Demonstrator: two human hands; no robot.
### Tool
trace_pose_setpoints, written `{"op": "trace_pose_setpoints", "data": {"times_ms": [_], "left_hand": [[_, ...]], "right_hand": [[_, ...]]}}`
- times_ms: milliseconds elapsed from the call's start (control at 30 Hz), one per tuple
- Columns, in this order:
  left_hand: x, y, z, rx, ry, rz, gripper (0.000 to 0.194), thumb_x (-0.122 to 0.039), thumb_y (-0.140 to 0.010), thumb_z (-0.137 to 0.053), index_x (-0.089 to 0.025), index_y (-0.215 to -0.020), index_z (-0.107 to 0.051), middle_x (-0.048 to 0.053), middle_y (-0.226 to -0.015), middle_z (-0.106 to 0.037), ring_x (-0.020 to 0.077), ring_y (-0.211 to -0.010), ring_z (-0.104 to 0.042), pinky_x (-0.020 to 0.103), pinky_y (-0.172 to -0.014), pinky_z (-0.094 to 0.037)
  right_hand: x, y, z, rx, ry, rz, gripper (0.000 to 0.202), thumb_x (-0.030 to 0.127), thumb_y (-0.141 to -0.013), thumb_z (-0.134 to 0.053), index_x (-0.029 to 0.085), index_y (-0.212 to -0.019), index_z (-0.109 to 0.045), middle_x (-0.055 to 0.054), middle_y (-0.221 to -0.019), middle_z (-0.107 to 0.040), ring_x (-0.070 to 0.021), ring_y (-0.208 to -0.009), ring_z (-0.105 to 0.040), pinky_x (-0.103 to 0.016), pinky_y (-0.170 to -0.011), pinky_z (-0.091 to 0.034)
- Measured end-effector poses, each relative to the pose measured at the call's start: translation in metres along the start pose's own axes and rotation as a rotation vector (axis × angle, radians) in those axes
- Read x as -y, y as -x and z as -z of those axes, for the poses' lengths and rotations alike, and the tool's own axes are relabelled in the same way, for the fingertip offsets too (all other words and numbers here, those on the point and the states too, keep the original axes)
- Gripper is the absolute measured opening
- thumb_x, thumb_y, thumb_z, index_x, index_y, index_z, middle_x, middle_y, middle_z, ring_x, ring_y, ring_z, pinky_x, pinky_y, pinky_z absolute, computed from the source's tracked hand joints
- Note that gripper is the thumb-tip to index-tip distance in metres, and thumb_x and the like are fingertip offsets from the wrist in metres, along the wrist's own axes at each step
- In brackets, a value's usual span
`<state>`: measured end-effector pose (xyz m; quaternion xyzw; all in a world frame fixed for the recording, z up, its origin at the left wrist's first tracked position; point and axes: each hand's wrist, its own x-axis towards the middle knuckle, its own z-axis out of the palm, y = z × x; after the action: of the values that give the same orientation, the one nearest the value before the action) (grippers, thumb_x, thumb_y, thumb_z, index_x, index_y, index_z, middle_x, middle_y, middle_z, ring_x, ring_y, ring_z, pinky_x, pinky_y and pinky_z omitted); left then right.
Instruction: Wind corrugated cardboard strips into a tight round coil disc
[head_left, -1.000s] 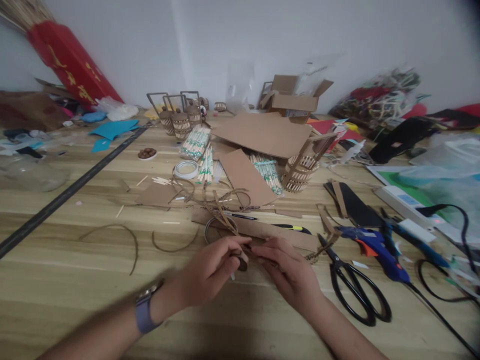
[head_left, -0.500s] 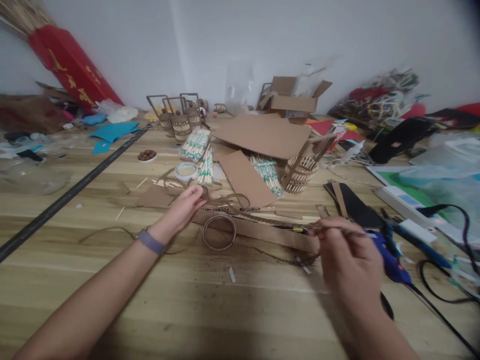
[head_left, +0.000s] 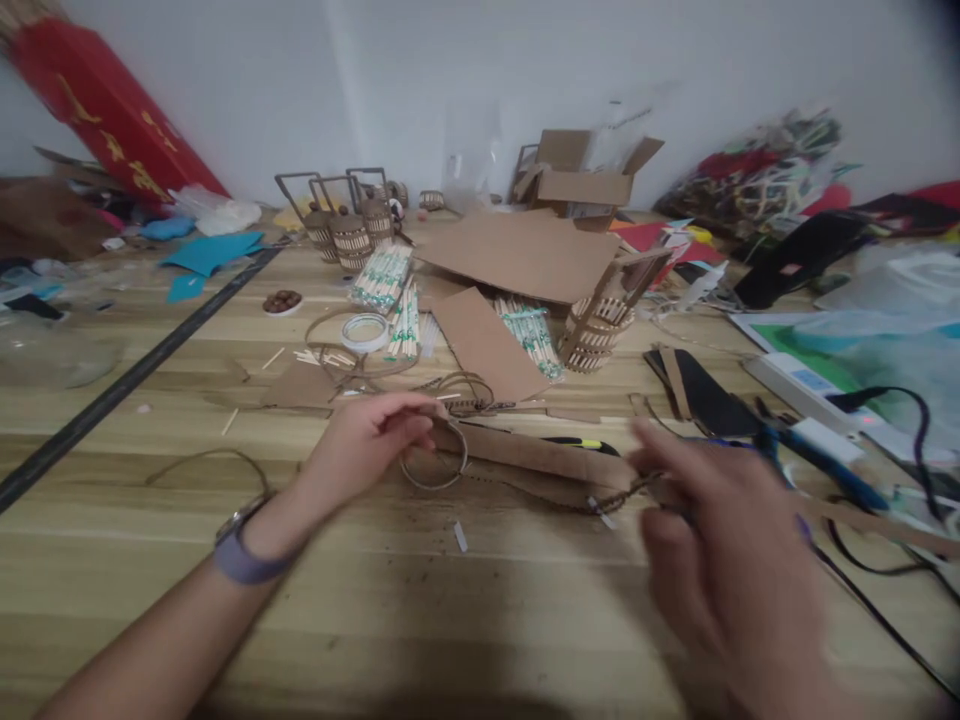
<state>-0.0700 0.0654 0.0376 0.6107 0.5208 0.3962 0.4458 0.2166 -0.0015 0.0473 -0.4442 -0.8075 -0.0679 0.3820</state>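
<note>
Ring (head_left: pixel 433 487): located near the middle of the counter (head_left: pixel 337 600), in front of the cardboard piece (head_left: pixel 536 458). Whether it lies flat or is slightly lifted cannot be determined.

Left grip (head_left: pixel 367 445): thumb and fingers nearly together at the ring's far left rim, apparently pinching it. Right grip (head_left: pixel 727 560): motion-blurred, fingers partly curled near the end of the corrugated strip (head_left: pixel 551 495); whether anything is held cannot be told.

Handling, as judged: the ring appears light and thin-walled, moderately stiff, liable to go oval if squeezed across. Recommended hold is a light pinch on the rim, thumb and finger on opposite faces of the wall. The strip appears soft and springy, dry rather than slippery, its ridges easily crushed; best taken near an end. A pale tab (head_left: pixel 460 537) lies apart from both grips, nearer the wearer.
</note>
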Motion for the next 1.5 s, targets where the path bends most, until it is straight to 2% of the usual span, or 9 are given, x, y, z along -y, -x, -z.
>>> {"op": "trace_pose_setpoints", "data": {"times_ms": [100, 167, 233, 467, 600, 800, 1033, 1233, 1500], "left_hand": [[-0.003, 0.035, -0.026, 0.108, 0.040, -0.020, 0.017, -0.026, -0.083, -0.069, -0.024, -0.098, -0.078, 0.002, -0.091, -0.081, 0.0181, -0.080, -0.074, 0.025, -0.069, -0.059], [-0.002, 0.054, -0.041, 0.123, 0.107, 0.018, 0.025, -0.022, -0.084, -0.067, -0.026, -0.108, -0.075, 0.002, -0.095, -0.081, 0.0181, -0.082, -0.076, 0.026, -0.072, -0.060], [-0.001, 0.068, -0.051, 0.099, 0.155, 0.043, 0.023, -0.020, -0.085, -0.067, -0.026, -0.105, -0.076, 0.001, -0.092, -0.081, 0.0176, -0.079, -0.075, 0.026, -0.071, -0.061], [0.006, 0.081, -0.070, 0.003, 0.319, 0.119, 0.014, -0.025, -0.086, -0.069, -0.025, -0.099, -0.074, -0.001, -0.086, -0.079, 0.0145, -0.068, -0.074, 0.021, -0.063, -0.061], [0.014, 0.083, -0.075, -0.020, 0.301, 0.121, 0.013, -0.029, -0.087, -0.069, -0.024, -0.099, -0.074, 0.000, -0.082, -0.078, 0.0164, -0.068, -0.074, 0.024, -0.062, -0.061], [0.023, 0.089, -0.074, -0.015, 0.214, -0.006, 0.012, -0.030, -0.088, -0.070, -0.027, -0.098, -0.076, 0.001, -0.084, -0.078, 0.0159, -0.069, -0.072, 0.022, -0.062, -0.059], [0.026, 0.089, -0.074, -0.055, 0.093, -0.063, 0.014, -0.027, -0.087, -0.072, -0.029, -0.099, -0.077, 0.002, -0.094, -0.080, 0.0197, -0.083, -0.074, 0.026, -0.072, -0.059], [0.023, 0.086, -0.075, -0.029, 0.122, -0.050, 0.011, -0.028, -0.089, -0.069, -0.028, -0.097, -0.076, 0.003, -0.095, -0.080, 0.0207, -0.085, -0.074, 0.028, -0.075, -0.059], [0.020, 0.086, -0.075, -0.005, 0.274, 0.004, 0.010, -0.028, -0.086, -0.072, -0.031, -0.094, -0.077, 0.001, -0.099, -0.080, 0.0216, -0.093, -0.075, 0.030, -0.082, -0.060]], "right_hand": [[0.012, -0.011, -0.019, 0.093, -0.027, 0.139, 0.031, 0.026, -0.105, -0.038, 0.017, -0.130, -0.055, -0.008, -0.087, -0.066, -0.0214, -0.073, -0.062, -0.035, -0.065, -0.054], [0.020, -0.010, -0.029, 0.124, -0.088, 0.124, 0.027, 0.024, -0.105, -0.039, 0.016, -0.125, -0.057, -0.006, -0.083, -0.066, -0.0193, -0.070, -0.064, -0.031, -0.064, -0.055], [0.027, -0.005, -0.035, 0.136, -0.163, 0.074, 0.023, 0.026, -0.105, -0.042, 0.017, -0.119, -0.057, -0.005, -0.082, -0.067, -0.0181, -0.070, -0.066, -0.029, -0.064, -0.056], [0.031, 0.005, -0.039, 0.143, -0.388, -0.022, 0.009, 0.023, -0.101, -0.052, 0.022, -0.106, -0.060, -0.002, -0.080, -0.068, -0.0153, -0.070, -0.066, -0.025, -0.064, -0.057], [0.031, 0.006, -0.041, 0.170, -0.459, -0.071, 0.010, 0.024, -0.101, -0.054, 0.023, -0.107, -0.061, -0.003, -0.084, -0.070, -0.0164, -0.073, -0.067, -0.026, -0.063, -0.058], [0.033, 0.004, -0.041, 0.216, -0.531, -0.162, 0.010, 0.027, -0.101, -0.054, 0.023, -0.103, -0.062, -0.002, -0.079, -0.069, -0.0156, -0.071, -0.067, -0.024, -0.061, -0.055], [0.035, 0.003, -0.044, 0.208, -0.561, -0.169, 0.014, 0.033, -0.101, -0.053, 0.022, -0.103, -0.062, -0.001, -0.082, -0.067, -0.0141, -0.073, -0.064, -0.022, -0.062, -0.055], [0.036, 0.005, -0.045, 0.190, -0.558, -0.159, 0.013, 0.033, -0.101, -0.053, 0.023, -0.104, -0.062, -0.002, -0.084, -0.067, -0.0159, -0.076, -0.065, -0.025, -0.064, -0.057], [0.035, 0.008, -0.047, 0.180, -0.545, -0.118, 0.012, 0.020, -0.098, -0.056, 0.024, -0.106, -0.064, -0.003, -0.087, -0.068, -0.0171, -0.080, -0.067, -0.027, -0.068, -0.059]]}}
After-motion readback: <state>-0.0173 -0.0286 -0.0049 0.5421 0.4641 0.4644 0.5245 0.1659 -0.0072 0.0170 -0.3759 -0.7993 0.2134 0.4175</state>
